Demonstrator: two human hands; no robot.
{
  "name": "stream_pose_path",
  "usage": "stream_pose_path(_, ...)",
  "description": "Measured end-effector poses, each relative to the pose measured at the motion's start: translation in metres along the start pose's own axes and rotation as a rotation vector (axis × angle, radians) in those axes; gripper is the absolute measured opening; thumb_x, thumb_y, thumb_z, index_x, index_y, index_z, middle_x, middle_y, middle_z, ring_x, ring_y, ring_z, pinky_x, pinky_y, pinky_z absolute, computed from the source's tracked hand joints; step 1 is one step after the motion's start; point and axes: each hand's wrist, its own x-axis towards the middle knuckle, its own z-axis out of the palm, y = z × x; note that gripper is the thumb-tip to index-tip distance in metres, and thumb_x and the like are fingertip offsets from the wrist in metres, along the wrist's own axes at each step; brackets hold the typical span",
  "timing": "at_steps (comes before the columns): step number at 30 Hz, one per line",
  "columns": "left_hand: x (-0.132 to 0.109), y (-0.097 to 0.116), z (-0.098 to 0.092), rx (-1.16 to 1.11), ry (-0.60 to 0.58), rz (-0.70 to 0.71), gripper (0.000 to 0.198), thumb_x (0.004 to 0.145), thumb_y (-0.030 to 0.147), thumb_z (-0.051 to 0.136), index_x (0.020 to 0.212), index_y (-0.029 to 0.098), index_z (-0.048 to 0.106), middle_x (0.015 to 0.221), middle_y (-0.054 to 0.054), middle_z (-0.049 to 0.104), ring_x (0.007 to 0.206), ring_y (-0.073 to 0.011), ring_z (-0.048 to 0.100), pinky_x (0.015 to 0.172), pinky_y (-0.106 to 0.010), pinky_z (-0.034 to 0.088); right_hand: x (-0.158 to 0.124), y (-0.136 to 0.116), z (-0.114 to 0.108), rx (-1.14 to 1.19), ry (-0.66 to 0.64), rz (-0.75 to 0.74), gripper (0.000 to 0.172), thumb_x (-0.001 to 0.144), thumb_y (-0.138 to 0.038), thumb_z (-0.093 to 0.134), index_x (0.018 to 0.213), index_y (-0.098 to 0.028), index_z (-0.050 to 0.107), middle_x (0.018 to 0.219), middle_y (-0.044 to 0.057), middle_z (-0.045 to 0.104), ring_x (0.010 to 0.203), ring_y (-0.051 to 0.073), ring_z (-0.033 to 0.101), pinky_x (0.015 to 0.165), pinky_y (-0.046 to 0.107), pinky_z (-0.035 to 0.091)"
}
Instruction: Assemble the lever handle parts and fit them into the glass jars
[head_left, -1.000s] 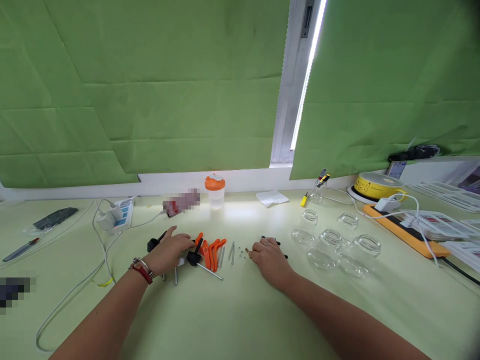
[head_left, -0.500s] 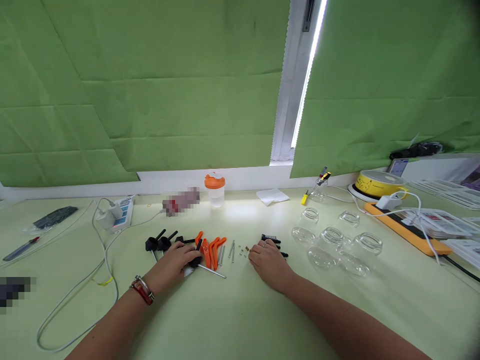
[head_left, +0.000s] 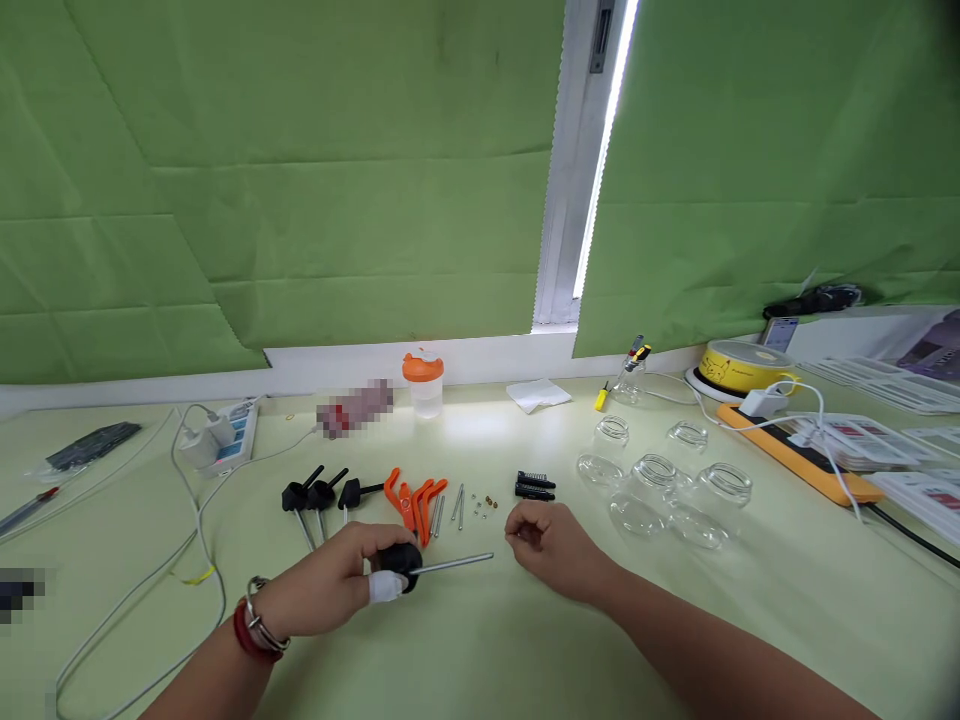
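Note:
In my left hand (head_left: 352, 585), which has white tape on the thumb, is a black-headed metal rod (head_left: 454, 563). Its fingers wrap the black head, and the bare rod points right above the table. My right hand (head_left: 551, 545) is closed, fingers curled together, just in front of two short black cylinders and a small spring (head_left: 532, 478); whatever its fingers hold, if anything, is hidden. Beyond my left hand lie three similar black-headed rods (head_left: 321, 494). Orange plastic levers (head_left: 424, 505) lie beside several long screws (head_left: 459, 506). Tiny nuts and brass bits (head_left: 490, 501) are scattered near my right hand.
Several clear glass jars (head_left: 651, 490) stand on the right. Behind are an orange-lidded cup (head_left: 424, 385), a paper sheet (head_left: 538, 395) and screwdrivers (head_left: 634, 360). A white cable (head_left: 219, 570) loops at left from a power strip (head_left: 240, 435); an orange power strip (head_left: 799, 455) is at right.
My left hand has lifted one black-headed rod from the others and brought it nearer. My right hand has drawn back from the black cylinders and spring, uncovering them. The view has shifted slightly.

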Motion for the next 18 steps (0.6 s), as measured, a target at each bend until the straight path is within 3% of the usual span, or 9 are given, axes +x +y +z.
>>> stream_pose_path(3,0.013,0.009,0.014,-0.399,-0.084,-0.116,0.020,0.077,0.034,0.059,0.082,0.016,0.066,0.072,-0.002,0.057,0.063,-0.0146,0.052,0.058,-0.025,0.047,-0.004,-0.002,-0.005,0.400,0.017,0.162,0.011,0.074,-0.026,0.058,0.081,-0.020,0.063,0.070,0.001,0.061,0.062,0.013,0.051,0.056,0.025,0.038)
stream_pose_path(7,0.030,-0.005,0.033,-0.728,-0.087,-0.253,0.022,0.070,0.032,0.062,0.068,0.011,0.066,0.061,-0.004,0.058,0.045,-0.0098,0.048,0.040,-0.021,0.039,-0.008,-0.003,-0.009,0.642,0.091,0.294,0.020,0.070,-0.034,0.066,0.082,-0.018,0.066,0.071,0.002,0.063,0.055,0.011,0.046,0.053,0.025,0.036)
stream_pose_path(12,0.046,-0.024,0.050,-0.874,-0.079,-0.446,0.023,0.061,0.033,0.065,0.063,0.010,0.064,0.042,-0.001,0.052,0.027,-0.0077,0.036,0.030,-0.024,0.037,-0.012,0.011,-0.003,0.764,0.122,0.352,0.029,0.068,-0.038,0.070,0.085,-0.015,0.065,0.065,0.001,0.060,0.052,0.008,0.042,0.051,0.024,0.034)
stream_pose_path(15,0.050,-0.028,0.057,-0.924,-0.071,-0.481,0.026,0.061,0.035,0.066,0.069,0.011,0.063,0.041,0.002,0.048,0.028,-0.0063,0.031,0.028,-0.022,0.037,-0.014,0.019,0.003,0.789,0.071,0.394,0.030,0.070,-0.041,0.069,0.084,-0.015,0.064,0.056,-0.002,0.055,0.050,0.008,0.044,0.050,0.023,0.035)
stream_pose_path(18,0.051,-0.033,0.061,-0.955,-0.052,-0.497,0.028,0.064,0.039,0.064,0.075,0.014,0.060,0.043,0.005,0.045,0.029,-0.0063,0.029,0.028,-0.023,0.038,-0.015,0.019,0.006,0.857,0.053,0.411,0.032,0.069,-0.043,0.070,0.082,-0.015,0.062,0.066,0.002,0.062,0.054,0.010,0.052,0.049,0.023,0.038)
